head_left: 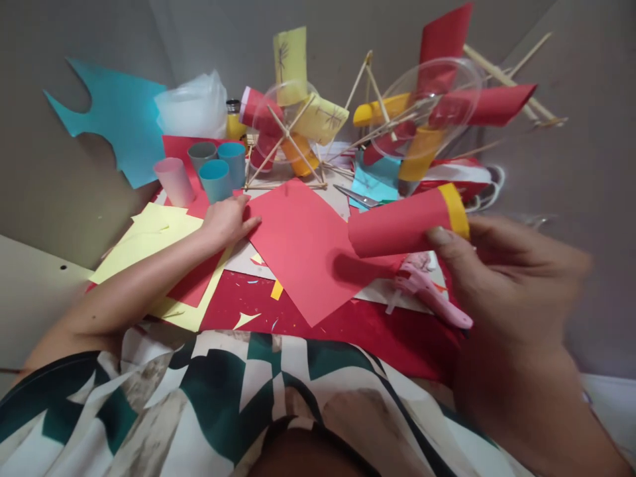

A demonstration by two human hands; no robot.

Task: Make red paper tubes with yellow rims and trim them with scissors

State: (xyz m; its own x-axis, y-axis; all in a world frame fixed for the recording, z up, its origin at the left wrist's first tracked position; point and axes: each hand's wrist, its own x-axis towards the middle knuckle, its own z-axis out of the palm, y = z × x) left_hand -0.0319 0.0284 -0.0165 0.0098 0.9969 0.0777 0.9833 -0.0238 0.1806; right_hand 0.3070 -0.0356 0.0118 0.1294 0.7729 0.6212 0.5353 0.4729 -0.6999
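Observation:
My right hand (pixel 501 278) is raised near the camera, fingers closed on a rolled red paper tube (pixel 402 225) with a yellow band at its near end. The tube points left, above a flat red paper sheet (pixel 308 252) lying on the work surface. My left hand (pixel 228 220) rests at that sheet's left corner, fingers curled down onto its edge. A pink glue gun (pixel 430 291) lies on the table just under the tube and my right hand.
Several paper cups (pixel 216 175), pink, grey and blue, stand behind my left hand. Yellow sheets (pixel 149 238) lie at left. Scissors (pixel 358 197) lie behind the red sheet. Two stick-and-paper windmill models (pixel 293 126) (pixel 427 112) stand at the back, beside a blue cut-out (pixel 119 112).

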